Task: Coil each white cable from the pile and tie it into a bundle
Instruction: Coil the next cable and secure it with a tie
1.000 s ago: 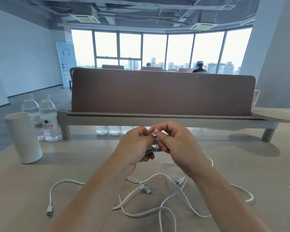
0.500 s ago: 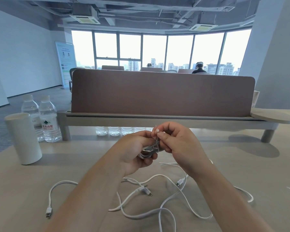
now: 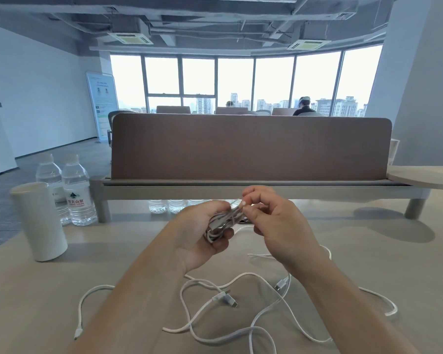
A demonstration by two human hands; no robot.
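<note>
My left hand (image 3: 202, 233) cradles a coiled white cable bundle (image 3: 221, 222) above the table, palm turned up and fingers curled around the loops. My right hand (image 3: 274, 223) pinches a thin tie (image 3: 237, 203) at the top of the bundle between thumb and forefinger. Below my forearms a loose pile of white cables (image 3: 241, 310) sprawls over the tabletop, with several plug ends showing. One long strand (image 3: 81, 312) trails off to the left and ends in a connector.
A white cylindrical cup (image 3: 39, 221) stands at the left, with two water bottles (image 3: 74, 190) behind it. A brown desk divider (image 3: 251, 146) on a raised shelf crosses the table beyond my hands, more bottles under it. People sit far off by the windows.
My left hand has rolled palm-up and dropped slightly, so the coiled bundle now shows in it. My right hand's pinch has shifted to the bundle's top. The pile below is unchanged.
</note>
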